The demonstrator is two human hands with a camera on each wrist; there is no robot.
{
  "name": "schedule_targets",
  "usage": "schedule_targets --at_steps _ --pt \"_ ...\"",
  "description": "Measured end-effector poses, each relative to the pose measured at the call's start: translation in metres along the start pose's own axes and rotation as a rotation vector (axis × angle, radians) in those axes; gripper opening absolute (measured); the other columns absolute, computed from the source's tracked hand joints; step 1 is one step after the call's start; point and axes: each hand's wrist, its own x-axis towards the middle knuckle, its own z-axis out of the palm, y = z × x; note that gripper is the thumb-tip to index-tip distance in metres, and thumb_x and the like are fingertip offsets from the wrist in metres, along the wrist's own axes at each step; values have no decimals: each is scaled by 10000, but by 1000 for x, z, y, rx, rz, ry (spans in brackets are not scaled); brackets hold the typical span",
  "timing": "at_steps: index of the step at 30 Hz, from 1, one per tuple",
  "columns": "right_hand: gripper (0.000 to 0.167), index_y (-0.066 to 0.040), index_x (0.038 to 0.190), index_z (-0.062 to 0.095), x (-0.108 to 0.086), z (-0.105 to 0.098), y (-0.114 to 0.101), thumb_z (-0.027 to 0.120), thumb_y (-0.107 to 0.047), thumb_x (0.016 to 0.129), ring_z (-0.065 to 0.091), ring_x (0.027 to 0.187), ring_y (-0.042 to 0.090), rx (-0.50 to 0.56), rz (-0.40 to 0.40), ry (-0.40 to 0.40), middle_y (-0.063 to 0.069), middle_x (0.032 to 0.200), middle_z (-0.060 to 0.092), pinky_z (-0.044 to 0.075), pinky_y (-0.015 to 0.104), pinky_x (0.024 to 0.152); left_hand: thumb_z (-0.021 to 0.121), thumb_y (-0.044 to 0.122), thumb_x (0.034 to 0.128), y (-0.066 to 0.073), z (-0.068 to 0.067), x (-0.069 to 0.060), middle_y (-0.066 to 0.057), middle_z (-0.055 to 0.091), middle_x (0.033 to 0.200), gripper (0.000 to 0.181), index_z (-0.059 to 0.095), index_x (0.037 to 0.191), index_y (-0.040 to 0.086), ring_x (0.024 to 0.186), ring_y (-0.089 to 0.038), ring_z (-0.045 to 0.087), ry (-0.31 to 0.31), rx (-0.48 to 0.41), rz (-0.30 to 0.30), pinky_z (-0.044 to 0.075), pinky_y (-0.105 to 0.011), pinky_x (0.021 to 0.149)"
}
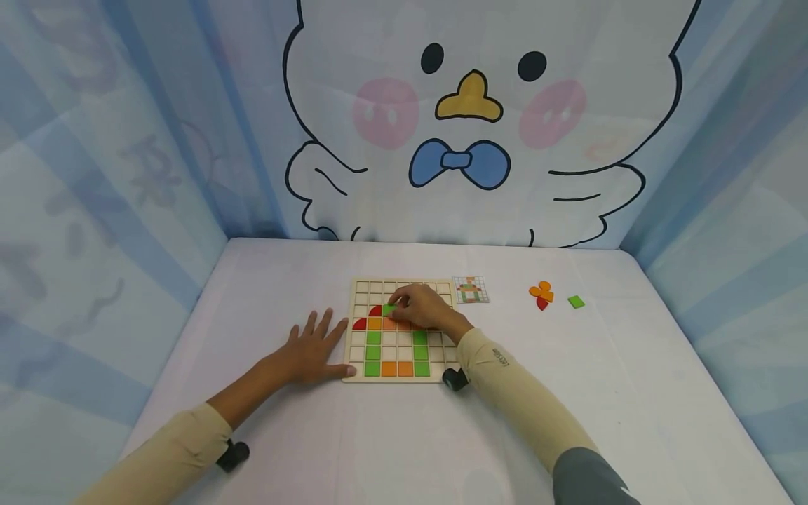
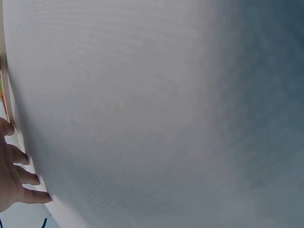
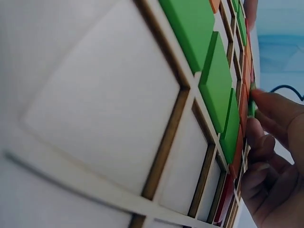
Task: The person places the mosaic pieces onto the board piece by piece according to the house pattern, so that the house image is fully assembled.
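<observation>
A wooden grid board [image 1: 397, 339] lies on the table, with green, orange and red tiles in some of its cells. My right hand [image 1: 426, 307] reaches over the upper part of the board and pinches a green tile [image 1: 387, 309] just right of a red quarter-round tile [image 1: 375, 311]. In the right wrist view that green tile [image 3: 251, 107] shows between thumb and fingertips. My left hand [image 1: 311, 355] lies with fingers spread at the board's left side, its thumb touching the lower left corner. Some cells are hidden under my right hand and forearm.
A small pattern card [image 1: 470, 289] lies against the board's upper right edge. Farther right are several loose orange tiles [image 1: 534, 291], a red tile [image 1: 542, 304] and a green tile [image 1: 576, 301]. Printed curtains [image 1: 467, 210] stand behind and beside the table.
</observation>
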Motion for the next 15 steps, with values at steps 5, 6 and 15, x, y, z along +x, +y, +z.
schedule_targets --at_steps 5,6,15 --pt "247 -168 1125 737 0 -2 1 754 -290 911 587 802 132 9 20 -13 -6 920 680 481 294 752 571 764 837 0 0 0 -231 65 1675 1060 200 1617 149 1515 -529 28 -3 4 -1 140 -761 1125" --pt "248 -168 1126 735 0 -2 1 754 -290 911 590 800 132 12 23 -15 -5 919 681 484 294 752 567 766 837 0 0 0 -230 63 1675 1059 198 1617 152 1515 -529 28 -3 8 -2 141 -760 1126" --pt "253 -154 1119 731 0 -3 -1 758 -290 909 605 808 121 13 24 -20 -5 908 692 498 302 785 567 775 832 -1 0 1 -237 79 1672 1064 210 1615 148 1512 -536 46 9 5 6 153 -763 1120"
